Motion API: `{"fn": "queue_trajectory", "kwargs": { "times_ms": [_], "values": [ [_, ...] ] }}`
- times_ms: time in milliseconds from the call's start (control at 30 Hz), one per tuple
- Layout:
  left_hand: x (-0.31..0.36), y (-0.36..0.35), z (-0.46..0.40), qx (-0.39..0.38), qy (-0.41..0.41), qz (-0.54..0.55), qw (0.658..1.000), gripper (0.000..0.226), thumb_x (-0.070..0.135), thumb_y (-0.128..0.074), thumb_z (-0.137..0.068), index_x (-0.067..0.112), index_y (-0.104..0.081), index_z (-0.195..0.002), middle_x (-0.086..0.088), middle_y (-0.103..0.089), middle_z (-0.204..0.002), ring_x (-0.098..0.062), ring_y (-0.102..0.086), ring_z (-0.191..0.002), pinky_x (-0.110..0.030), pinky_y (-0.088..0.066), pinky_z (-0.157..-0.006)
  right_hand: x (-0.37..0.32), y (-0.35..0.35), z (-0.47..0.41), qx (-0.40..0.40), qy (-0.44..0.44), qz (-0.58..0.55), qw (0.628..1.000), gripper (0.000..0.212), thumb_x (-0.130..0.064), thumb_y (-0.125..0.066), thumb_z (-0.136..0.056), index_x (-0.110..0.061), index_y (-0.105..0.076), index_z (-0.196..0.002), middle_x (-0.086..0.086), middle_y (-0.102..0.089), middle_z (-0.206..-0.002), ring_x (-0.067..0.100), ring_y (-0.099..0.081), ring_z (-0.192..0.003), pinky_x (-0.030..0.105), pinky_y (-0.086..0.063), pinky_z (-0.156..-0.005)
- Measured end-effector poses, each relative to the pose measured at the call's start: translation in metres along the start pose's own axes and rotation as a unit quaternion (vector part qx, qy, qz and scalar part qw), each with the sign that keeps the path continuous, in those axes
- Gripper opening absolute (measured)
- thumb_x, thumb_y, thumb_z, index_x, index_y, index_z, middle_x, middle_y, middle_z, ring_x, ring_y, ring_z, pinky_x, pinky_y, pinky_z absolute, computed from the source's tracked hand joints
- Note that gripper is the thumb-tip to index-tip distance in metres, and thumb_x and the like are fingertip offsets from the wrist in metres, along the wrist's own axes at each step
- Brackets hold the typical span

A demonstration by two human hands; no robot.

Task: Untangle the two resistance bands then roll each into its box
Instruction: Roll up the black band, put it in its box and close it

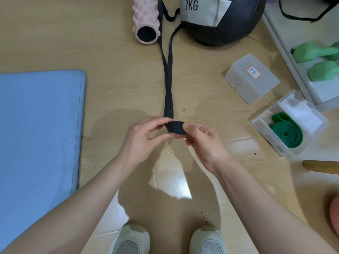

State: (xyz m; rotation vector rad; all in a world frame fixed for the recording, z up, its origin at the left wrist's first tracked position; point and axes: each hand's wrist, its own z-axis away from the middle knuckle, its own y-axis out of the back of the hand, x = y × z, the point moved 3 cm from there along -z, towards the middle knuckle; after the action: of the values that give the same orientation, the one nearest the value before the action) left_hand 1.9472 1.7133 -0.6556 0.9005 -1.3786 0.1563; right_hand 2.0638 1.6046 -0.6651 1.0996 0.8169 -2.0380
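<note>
Status: rolling of the long flat black elastic resistance band (168,83) just begun, by my read. Near end is folded into a small first turn, held centre scene above the pale wood-effect floor (113,74). Left hand (141,138) pinches the roll's left side, thumb and forefinger curled on it; right hand (203,138) clamps the right side, thumb on top, other fingers curled beneath. Two-sided hold likely keeps the coil flat and edges aligned.

Rest of band runs away as two strands, laid straight to far centre, passing between the pink knobbly foam roller (145,21) and the black-and-grey 2KG weighted ball (220,19). Laid out straight prob. so it feeds w/o twisting.

Dark green rubber band (286,132) already coiled inside the clear plastic open box (256,123), right side. Second frosted plastic box w/ red-edged label (252,77) sits just beyond it, lid shut, unfilled as far as visible; presumably for the black one.

Also noted: blue padded mat (38,125) left; mint-green dumbbells (319,61) far right.
</note>
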Motion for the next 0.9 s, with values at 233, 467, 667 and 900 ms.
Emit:
{"fn": "queue_trajectory", "kwargs": {
  "times_ms": [233, 467, 667, 900],
  "values": [
    [0.006, -0.018, 0.002, 0.014, 0.056, 0.17, 0.984, 0.038, 0.014, -0.076, -0.07, 0.042, -0.068, -0.095, 0.022, -0.069, -0.094, -0.001, -0.063, -0.094, -0.015, -0.049, -0.077, 0.011, 0.005, 0.001, -0.082, -0.051, -0.177, 0.98, 0.054, -0.052, -0.084, -0.048, -0.014, -0.075, -0.086, 0.001, -0.072, -0.076, 0.006, -0.062, -0.065, 0.014, -0.047, -0.06],
    [0.004, -0.022, -0.006, -0.042, 0.096, 0.167, 0.98, 0.04, 0.0, -0.073, -0.073, 0.035, -0.068, -0.091, 0.02, -0.07, -0.089, -0.002, -0.063, -0.093, -0.022, -0.052, -0.082, 0.023, 0.004, 0.007, -0.031, -0.143, -0.281, 0.948, 0.051, -0.043, -0.088, -0.039, -0.012, -0.075, -0.078, 0.004, -0.068, -0.069, 0.01, -0.064, -0.061, 0.019, -0.053, -0.059],
    [0.009, -0.024, -0.008, -0.032, 0.091, 0.138, 0.986, 0.036, 0.004, -0.074, -0.073, 0.033, -0.068, -0.093, 0.009, -0.071, -0.093, -0.007, -0.064, -0.088, -0.023, -0.052, -0.078, 0.019, 0.004, 0.009, -0.001, -0.215, -0.295, 0.931, 0.033, -0.036, -0.058, -0.069, -0.009, -0.062, -0.087, 0.002, -0.069, -0.067, 0.01, -0.066, -0.06, 0.019, -0.056, -0.061],
    [0.015, -0.018, -0.008, -0.012, 0.019, -0.026, 0.999, 0.018, 0.021, -0.063, -0.081, 0.033, -0.067, -0.093, 0.011, -0.068, -0.083, -0.005, -0.061, -0.079, -0.024, -0.051, -0.077, 0.001, 0.011, 0.003, 0.059, -0.179, 0.0, 0.982, 0.016, -0.031, -0.052, -0.093, -0.023, -0.066, -0.091, -0.007, -0.069, -0.081, 0.009, -0.057, -0.072, 0.025, -0.036, -0.065]
  ]
}}
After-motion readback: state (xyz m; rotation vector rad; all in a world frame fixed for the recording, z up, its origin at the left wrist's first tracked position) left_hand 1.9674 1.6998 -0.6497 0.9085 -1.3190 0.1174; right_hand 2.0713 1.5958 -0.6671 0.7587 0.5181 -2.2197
